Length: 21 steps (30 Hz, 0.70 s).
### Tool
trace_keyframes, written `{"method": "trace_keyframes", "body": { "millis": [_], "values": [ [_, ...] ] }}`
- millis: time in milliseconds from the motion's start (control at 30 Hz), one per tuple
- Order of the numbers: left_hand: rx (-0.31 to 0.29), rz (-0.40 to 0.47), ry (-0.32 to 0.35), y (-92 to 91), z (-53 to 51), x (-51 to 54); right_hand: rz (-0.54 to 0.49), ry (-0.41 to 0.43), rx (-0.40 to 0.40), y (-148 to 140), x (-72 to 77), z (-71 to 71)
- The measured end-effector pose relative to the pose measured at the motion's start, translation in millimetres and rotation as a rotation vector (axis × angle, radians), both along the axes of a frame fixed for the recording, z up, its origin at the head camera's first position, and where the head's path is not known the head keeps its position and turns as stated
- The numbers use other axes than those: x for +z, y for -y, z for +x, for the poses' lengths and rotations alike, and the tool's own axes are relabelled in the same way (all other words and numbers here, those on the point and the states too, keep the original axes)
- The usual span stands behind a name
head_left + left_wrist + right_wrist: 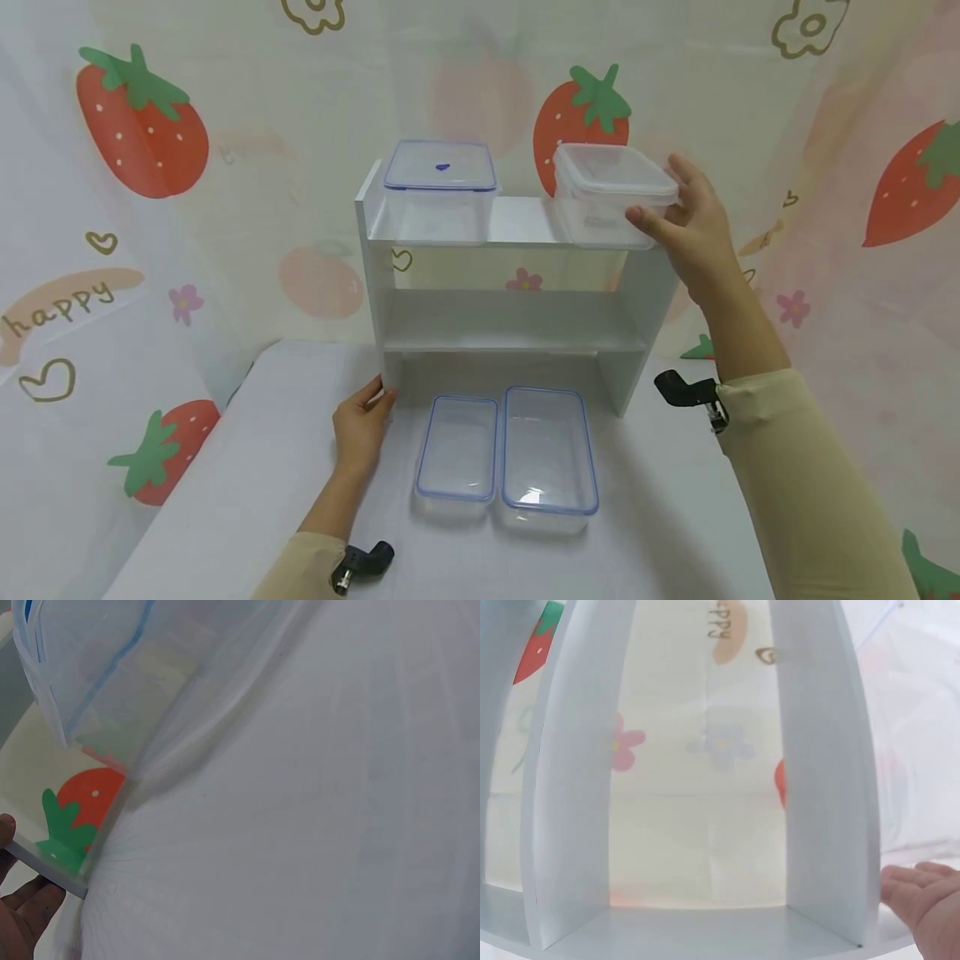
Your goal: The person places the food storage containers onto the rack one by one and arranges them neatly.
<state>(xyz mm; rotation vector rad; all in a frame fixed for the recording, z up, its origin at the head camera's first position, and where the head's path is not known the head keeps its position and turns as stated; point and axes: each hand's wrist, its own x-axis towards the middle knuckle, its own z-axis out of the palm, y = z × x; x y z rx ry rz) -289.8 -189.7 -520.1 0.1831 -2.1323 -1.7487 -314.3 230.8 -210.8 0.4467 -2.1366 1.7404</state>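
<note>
On the right end of the white shelf rack's [517, 321] top board sits a clear plastic food container [607, 200] with a whitish lid. My right hand [697, 229] holds it by its right side, thumb at the front and fingers behind. Low at the rack's left, my left hand [362, 429] pinches the front edge of the side panel; the left wrist view shows thumb and fingers on either side of that panel [49, 868]. A blue-rimmed container [438, 208] stands on the top board's left end.
Two clear containers with blue-rimmed lids, a smaller one [457, 450] and a larger one [549, 450], lie side by side on the white-covered table [675, 517] before the rack. A strawberry-printed curtain [247, 208] hangs behind. Black wrist mounts [363, 562] stick out from both sleeves.
</note>
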Motion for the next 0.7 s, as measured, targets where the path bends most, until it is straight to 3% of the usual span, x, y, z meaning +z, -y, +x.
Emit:
{"method": "trace_keyframes", "body": {
  "millis": [333, 700],
  "values": [
    [-0.003, -0.012, -0.017, 1.0, 0.0, 0.2, 0.116, -0.059, -0.151, 4, -1.6, 21.7],
    [0.012, -0.023, -0.018, 0.0, -0.1, -2.2, 0.105, -0.174, -0.175, 2, -20.9, 51.3]
  ]
}}
